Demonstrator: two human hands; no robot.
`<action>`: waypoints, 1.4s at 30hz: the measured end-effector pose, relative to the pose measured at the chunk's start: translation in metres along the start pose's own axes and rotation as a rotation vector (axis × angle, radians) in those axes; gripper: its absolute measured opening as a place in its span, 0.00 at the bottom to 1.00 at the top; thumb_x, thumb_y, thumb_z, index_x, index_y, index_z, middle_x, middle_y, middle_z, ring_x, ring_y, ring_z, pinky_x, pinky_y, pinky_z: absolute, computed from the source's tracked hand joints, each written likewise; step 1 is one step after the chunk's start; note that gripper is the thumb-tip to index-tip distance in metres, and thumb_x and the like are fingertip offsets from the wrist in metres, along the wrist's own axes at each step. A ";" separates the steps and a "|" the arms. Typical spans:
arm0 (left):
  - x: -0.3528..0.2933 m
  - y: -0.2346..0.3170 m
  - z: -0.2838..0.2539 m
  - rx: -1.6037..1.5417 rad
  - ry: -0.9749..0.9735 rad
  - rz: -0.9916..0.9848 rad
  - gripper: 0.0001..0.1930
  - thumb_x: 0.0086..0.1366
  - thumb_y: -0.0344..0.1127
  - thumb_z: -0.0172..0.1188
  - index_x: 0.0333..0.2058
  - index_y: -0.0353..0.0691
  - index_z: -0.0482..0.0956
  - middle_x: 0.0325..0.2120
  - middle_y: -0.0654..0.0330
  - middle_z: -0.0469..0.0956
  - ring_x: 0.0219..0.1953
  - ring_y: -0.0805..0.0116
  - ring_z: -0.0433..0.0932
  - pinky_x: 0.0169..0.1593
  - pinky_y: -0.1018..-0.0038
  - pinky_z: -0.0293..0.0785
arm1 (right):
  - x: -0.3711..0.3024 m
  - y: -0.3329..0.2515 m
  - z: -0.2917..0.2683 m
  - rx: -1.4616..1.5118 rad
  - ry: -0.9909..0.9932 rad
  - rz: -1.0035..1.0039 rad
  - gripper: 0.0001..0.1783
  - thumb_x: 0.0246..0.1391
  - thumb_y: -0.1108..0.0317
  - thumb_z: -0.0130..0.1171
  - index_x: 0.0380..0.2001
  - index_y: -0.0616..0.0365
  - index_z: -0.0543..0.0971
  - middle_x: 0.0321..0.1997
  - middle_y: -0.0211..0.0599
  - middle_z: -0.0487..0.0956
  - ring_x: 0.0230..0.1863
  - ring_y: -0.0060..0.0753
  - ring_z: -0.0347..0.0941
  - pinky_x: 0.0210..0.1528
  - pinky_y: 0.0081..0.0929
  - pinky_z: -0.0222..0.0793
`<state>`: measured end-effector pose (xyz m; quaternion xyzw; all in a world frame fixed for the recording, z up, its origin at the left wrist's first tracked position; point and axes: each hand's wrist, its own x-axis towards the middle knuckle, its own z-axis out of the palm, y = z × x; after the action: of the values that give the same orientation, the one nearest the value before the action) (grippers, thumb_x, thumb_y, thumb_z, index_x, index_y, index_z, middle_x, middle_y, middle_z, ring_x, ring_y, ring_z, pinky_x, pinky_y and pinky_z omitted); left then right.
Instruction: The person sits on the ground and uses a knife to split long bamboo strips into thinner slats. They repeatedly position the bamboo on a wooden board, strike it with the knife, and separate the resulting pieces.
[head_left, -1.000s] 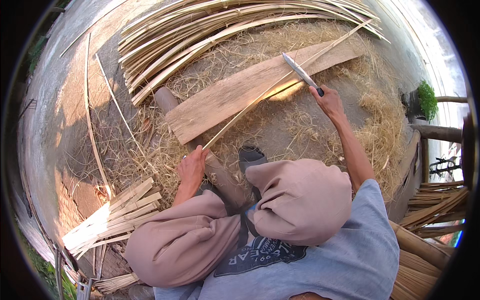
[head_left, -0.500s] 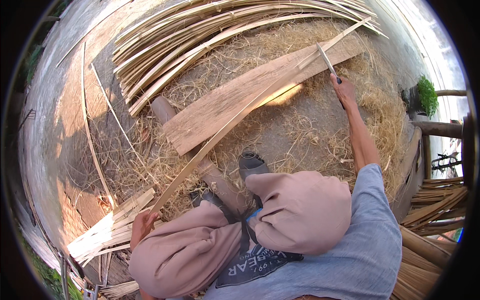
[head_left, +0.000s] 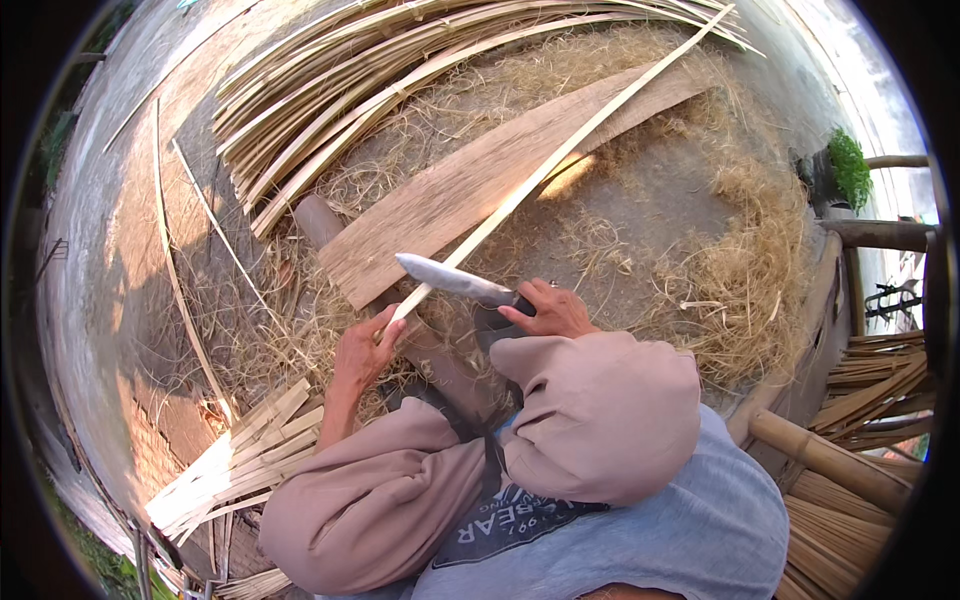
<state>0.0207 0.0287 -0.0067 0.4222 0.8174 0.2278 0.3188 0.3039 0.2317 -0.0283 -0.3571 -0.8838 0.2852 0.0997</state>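
Observation:
My left hand (head_left: 362,352) pinches the near end of a long, pale bamboo strip (head_left: 560,158). From there the strip runs up and away to the right, across a wide wooden board (head_left: 430,212). In my right hand (head_left: 552,308) is a knife (head_left: 455,278), gripped by its dark handle. Its blade points left and crosses the strip just beyond my left fingers; whether it presses on the strip I cannot tell. The board's near end rests over a round pole (head_left: 322,222) on the ground.
A big bundle of bamboo strips (head_left: 330,100) lies beyond the board. More strips (head_left: 235,465) are stacked at my lower left, and others (head_left: 870,390) at the far right. Curly shavings (head_left: 750,270) litter the ground. Bamboo poles (head_left: 830,460) stand close on my right.
My right hand has drawn the knife back from the board's far end toward my knees. My left hand has moved up and forward with the strip's near end, and the strip now lies straighter.

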 end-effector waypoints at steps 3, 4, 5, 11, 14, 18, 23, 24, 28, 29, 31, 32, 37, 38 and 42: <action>0.001 -0.025 0.001 -0.202 -0.068 0.011 0.24 0.72 0.54 0.61 0.56 0.44 0.84 0.50 0.49 0.85 0.48 0.53 0.86 0.53 0.63 0.78 | 0.053 0.090 -0.033 0.016 0.289 0.263 0.32 0.65 0.39 0.58 0.26 0.61 0.75 0.23 0.50 0.77 0.26 0.52 0.77 0.31 0.45 0.70; 0.003 -0.023 0.000 -0.201 -0.082 0.006 0.24 0.72 0.54 0.60 0.56 0.43 0.84 0.50 0.50 0.85 0.49 0.53 0.85 0.54 0.64 0.77 | 0.071 0.114 -0.049 0.048 0.363 0.360 0.33 0.65 0.39 0.58 0.25 0.62 0.75 0.22 0.50 0.76 0.25 0.52 0.76 0.30 0.46 0.69; 0.004 -0.019 -0.002 -0.198 -0.090 -0.009 0.24 0.73 0.54 0.60 0.55 0.42 0.84 0.51 0.50 0.84 0.50 0.54 0.85 0.55 0.64 0.77 | 0.083 0.122 -0.060 0.088 0.428 0.452 0.33 0.66 0.39 0.58 0.25 0.62 0.74 0.22 0.51 0.75 0.24 0.52 0.75 0.29 0.46 0.68; -0.025 -0.033 -0.016 -0.100 -0.108 -0.146 0.23 0.74 0.53 0.58 0.56 0.42 0.83 0.48 0.48 0.86 0.50 0.54 0.85 0.54 0.64 0.77 | 0.070 0.081 -0.034 0.001 0.228 0.017 0.32 0.65 0.40 0.61 0.25 0.62 0.73 0.22 0.49 0.75 0.23 0.50 0.73 0.29 0.46 0.68; -0.091 -0.089 -0.043 -0.110 -0.065 -0.214 0.24 0.74 0.53 0.58 0.58 0.42 0.82 0.42 0.47 0.87 0.47 0.56 0.85 0.53 0.65 0.77 | 0.083 0.118 -0.043 0.048 0.276 0.104 0.31 0.64 0.41 0.61 0.25 0.62 0.75 0.21 0.49 0.75 0.23 0.52 0.74 0.29 0.45 0.68; -0.139 -0.117 -0.097 0.068 -0.073 -0.424 0.23 0.73 0.50 0.60 0.59 0.44 0.82 0.36 0.50 0.87 0.42 0.57 0.85 0.49 0.64 0.77 | 0.129 0.242 -0.126 -0.187 0.554 0.523 0.40 0.65 0.31 0.52 0.24 0.63 0.78 0.18 0.46 0.75 0.24 0.43 0.79 0.30 0.42 0.70; -0.147 -0.123 -0.076 0.195 0.264 -0.046 0.21 0.68 0.47 0.67 0.54 0.43 0.84 0.29 0.51 0.83 0.32 0.53 0.82 0.39 0.60 0.76 | 0.143 0.242 -0.169 0.002 0.431 0.665 0.38 0.64 0.33 0.54 0.24 0.64 0.79 0.23 0.52 0.80 0.29 0.53 0.79 0.36 0.47 0.71; -0.129 -0.115 -0.066 0.145 0.275 -0.014 0.20 0.67 0.47 0.68 0.52 0.42 0.84 0.28 0.51 0.82 0.30 0.52 0.82 0.38 0.60 0.75 | 0.139 0.225 -0.159 0.015 0.390 0.615 0.38 0.64 0.34 0.55 0.24 0.64 0.78 0.22 0.50 0.79 0.27 0.50 0.78 0.34 0.46 0.70; -0.051 -0.026 -0.027 0.278 0.106 -0.093 0.18 0.67 0.49 0.67 0.41 0.39 0.81 0.27 0.45 0.82 0.31 0.40 0.81 0.35 0.52 0.74 | 0.116 0.112 -0.065 0.097 0.215 0.338 0.35 0.65 0.38 0.57 0.23 0.64 0.75 0.17 0.48 0.73 0.19 0.43 0.70 0.26 0.44 0.64; -0.037 -0.010 -0.018 0.261 0.109 -0.074 0.17 0.68 0.49 0.66 0.40 0.39 0.80 0.27 0.44 0.82 0.30 0.39 0.80 0.35 0.51 0.74 | 0.102 0.077 -0.049 0.155 0.124 0.297 0.33 0.66 0.40 0.58 0.23 0.64 0.75 0.18 0.49 0.74 0.20 0.46 0.70 0.25 0.44 0.63; -0.016 0.011 -0.002 0.230 0.111 -0.043 0.17 0.69 0.49 0.64 0.37 0.39 0.79 0.25 0.43 0.82 0.30 0.36 0.80 0.35 0.47 0.73 | 0.073 0.005 -0.028 0.154 -0.138 0.167 0.31 0.64 0.39 0.60 0.28 0.61 0.77 0.24 0.46 0.78 0.26 0.48 0.76 0.30 0.47 0.69; -0.012 0.009 0.007 0.224 0.129 -0.026 0.17 0.70 0.49 0.63 0.37 0.39 0.79 0.24 0.43 0.81 0.29 0.36 0.80 0.34 0.46 0.72 | 0.050 -0.030 -0.015 0.142 -0.210 0.086 0.30 0.64 0.38 0.60 0.30 0.60 0.77 0.27 0.46 0.79 0.30 0.50 0.78 0.34 0.48 0.72; 0.002 -0.006 0.026 0.261 0.220 0.035 0.19 0.73 0.51 0.58 0.36 0.39 0.75 0.20 0.43 0.78 0.27 0.35 0.79 0.31 0.45 0.71 | 0.052 -0.015 -0.036 -0.013 -0.198 -0.019 0.29 0.64 0.38 0.59 0.32 0.58 0.78 0.31 0.45 0.80 0.33 0.51 0.81 0.36 0.49 0.75; 0.001 -0.004 0.026 0.281 0.218 0.007 0.19 0.73 0.51 0.58 0.36 0.39 0.75 0.20 0.43 0.78 0.26 0.35 0.79 0.30 0.45 0.71 | 0.077 0.023 -0.052 -0.032 -0.156 0.127 0.31 0.64 0.38 0.59 0.29 0.60 0.78 0.23 0.44 0.78 0.26 0.46 0.77 0.30 0.45 0.71; 0.009 0.007 0.027 0.247 0.241 0.102 0.18 0.73 0.51 0.58 0.36 0.40 0.73 0.18 0.43 0.76 0.26 0.35 0.79 0.28 0.45 0.70 | 0.127 0.139 -0.147 -0.199 0.296 0.414 0.34 0.66 0.41 0.58 0.23 0.65 0.78 0.17 0.43 0.75 0.19 0.39 0.72 0.25 0.42 0.66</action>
<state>0.0398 0.0431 -0.0243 0.4685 0.8491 0.1905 0.1525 0.3477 0.4640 0.0086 -0.5761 -0.7914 0.1562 0.1318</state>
